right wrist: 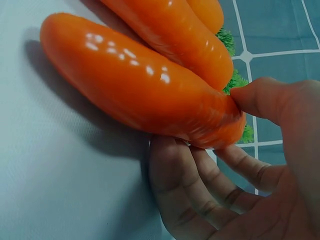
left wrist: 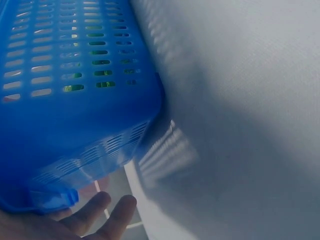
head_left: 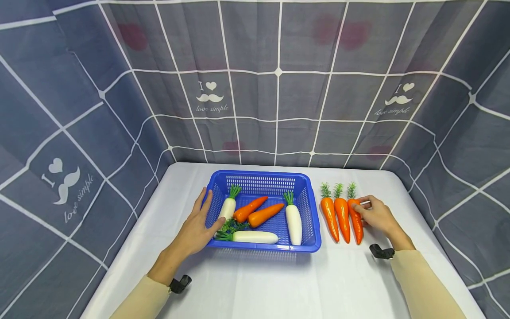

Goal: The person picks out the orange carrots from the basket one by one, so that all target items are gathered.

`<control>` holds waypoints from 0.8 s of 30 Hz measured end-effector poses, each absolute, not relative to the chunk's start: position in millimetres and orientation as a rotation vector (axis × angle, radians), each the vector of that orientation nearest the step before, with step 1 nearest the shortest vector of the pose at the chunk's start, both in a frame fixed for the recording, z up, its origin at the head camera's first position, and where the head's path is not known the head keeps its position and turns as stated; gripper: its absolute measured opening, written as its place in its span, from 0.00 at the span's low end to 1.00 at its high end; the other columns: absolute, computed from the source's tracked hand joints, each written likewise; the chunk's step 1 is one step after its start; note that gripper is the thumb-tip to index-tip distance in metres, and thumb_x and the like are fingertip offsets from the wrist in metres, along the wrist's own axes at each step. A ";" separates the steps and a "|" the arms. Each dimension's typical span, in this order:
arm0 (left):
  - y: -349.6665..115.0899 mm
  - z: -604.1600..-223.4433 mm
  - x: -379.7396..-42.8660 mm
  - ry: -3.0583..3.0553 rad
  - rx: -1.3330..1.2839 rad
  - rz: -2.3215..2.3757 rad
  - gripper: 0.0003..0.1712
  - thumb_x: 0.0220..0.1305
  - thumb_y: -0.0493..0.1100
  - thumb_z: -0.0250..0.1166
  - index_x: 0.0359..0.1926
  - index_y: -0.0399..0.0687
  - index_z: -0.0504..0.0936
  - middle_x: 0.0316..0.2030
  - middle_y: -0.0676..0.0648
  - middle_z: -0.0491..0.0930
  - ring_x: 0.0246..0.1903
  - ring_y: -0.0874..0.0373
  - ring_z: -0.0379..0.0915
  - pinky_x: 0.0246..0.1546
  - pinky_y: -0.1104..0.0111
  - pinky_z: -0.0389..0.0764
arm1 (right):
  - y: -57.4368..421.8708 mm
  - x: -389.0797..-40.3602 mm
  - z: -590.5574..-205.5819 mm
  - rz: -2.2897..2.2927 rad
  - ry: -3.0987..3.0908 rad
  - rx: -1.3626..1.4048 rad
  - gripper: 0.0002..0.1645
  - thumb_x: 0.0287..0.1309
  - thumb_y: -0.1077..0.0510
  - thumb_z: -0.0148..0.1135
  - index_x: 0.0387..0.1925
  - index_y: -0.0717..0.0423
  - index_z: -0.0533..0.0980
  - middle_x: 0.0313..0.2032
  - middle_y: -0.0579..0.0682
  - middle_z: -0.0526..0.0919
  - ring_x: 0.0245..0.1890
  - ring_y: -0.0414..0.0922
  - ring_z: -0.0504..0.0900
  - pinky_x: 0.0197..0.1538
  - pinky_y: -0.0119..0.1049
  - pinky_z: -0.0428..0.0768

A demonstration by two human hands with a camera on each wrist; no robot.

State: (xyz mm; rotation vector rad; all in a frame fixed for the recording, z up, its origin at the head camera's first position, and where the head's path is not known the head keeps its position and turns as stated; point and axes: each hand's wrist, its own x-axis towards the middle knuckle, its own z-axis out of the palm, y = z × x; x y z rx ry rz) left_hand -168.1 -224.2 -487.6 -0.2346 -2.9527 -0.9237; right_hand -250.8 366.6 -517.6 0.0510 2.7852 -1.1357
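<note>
A blue plastic basket [head_left: 263, 249] sits on the white table, holding three white radishes, one of them upright at the right [head_left: 294, 223], and two orange carrots [head_left: 266, 215]. My left hand [head_left: 196, 228] lies against the basket's left side, fingers extended outside it and thumb at the rim. In the left wrist view the fingers [left wrist: 117, 215] look straight beside the basket wall. Right of the basket, three carrots with green tops lie side by side. My right hand [head_left: 376, 215] pinches the rightmost carrot [right wrist: 135, 82] near its top end between thumb and fingers; this carrot lies on the table.
The other two loose carrots, the left one [head_left: 329, 219] and the middle one [head_left: 342, 219], lie close to the held one. A white cloth [head_left: 271, 288] covers the table. Grey checked curtains [head_left: 255, 97] stand behind it and on both sides.
</note>
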 end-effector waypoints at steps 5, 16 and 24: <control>-224.1 -487.5 -168.0 -2.949 -0.230 -0.936 0.59 0.86 0.62 0.66 0.97 0.44 0.42 0.98 0.38 0.33 0.92 0.26 0.52 0.88 0.30 0.65 | 363.8 -251.5 -517.5 -1.120 2.816 0.044 0.42 0.88 0.40 0.64 0.75 0.74 0.72 0.61 0.78 0.83 0.38 0.46 0.90 0.37 0.34 0.91; -224.2 -487.4 -168.1 -2.947 -0.227 -0.938 0.59 0.86 0.62 0.66 0.97 0.45 0.42 0.98 0.38 0.34 0.92 0.25 0.53 0.87 0.29 0.67 | 365.7 -252.7 -520.7 -0.950 2.959 -0.007 0.41 0.87 0.36 0.64 0.74 0.70 0.75 0.61 0.76 0.86 0.55 0.67 0.90 0.53 0.54 0.89; -225.3 -489.0 -168.0 -2.940 -0.239 -0.942 0.59 0.86 0.62 0.65 0.97 0.45 0.42 0.98 0.39 0.33 0.92 0.26 0.52 0.87 0.29 0.66 | 365.8 -249.4 -519.3 -0.932 3.011 -0.031 0.41 0.87 0.37 0.65 0.74 0.71 0.76 0.64 0.78 0.86 0.63 0.75 0.86 0.63 0.71 0.85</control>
